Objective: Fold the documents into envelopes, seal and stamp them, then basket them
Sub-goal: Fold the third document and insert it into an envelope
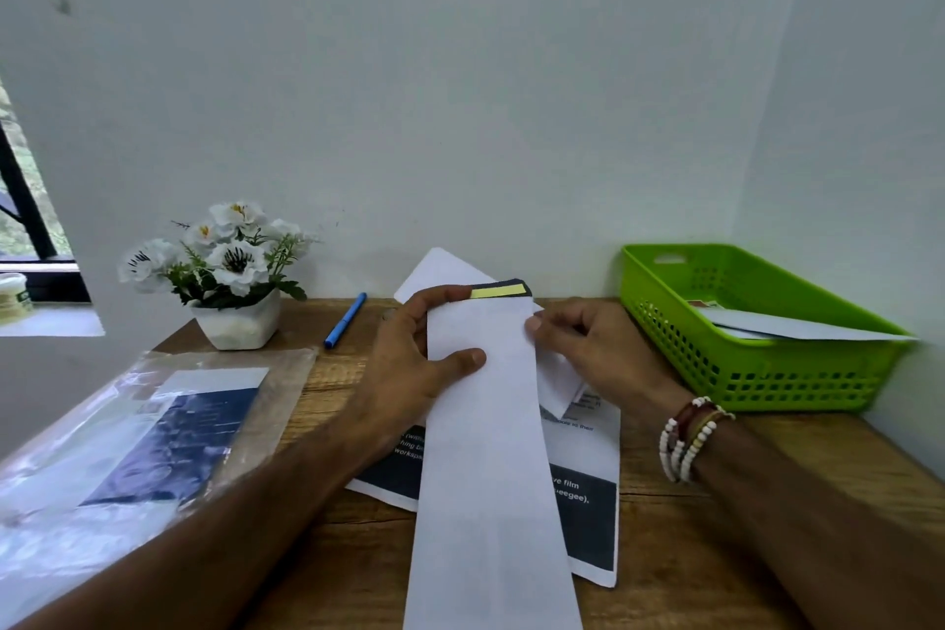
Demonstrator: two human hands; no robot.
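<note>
left grip (409, 366) round envelope (491, 476), long white paper — right grip (593, 348) pinching edge

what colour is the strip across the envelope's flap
Pale yellow: the strip runs across the dark flap of the envelope, clearest in the head view.

A long white envelope (491, 450) is at the desk's centre, its length running from 6 to 12 o'clock. The left hand (409, 363) grips its left edge and the right hand (588, 348) pinches its right edge. At its 12 o'clock end the open flap (498, 292) shows a dark lining and a yellow adhesive strip. The printed documents (588, 517), white with dark blue blocks of text, lie flat beneath it, spreading toward 5 o'clock. The green perforated basket (757, 373) sits at 2 o'clock and holds white envelopes (797, 330) that lie flat.
</note>
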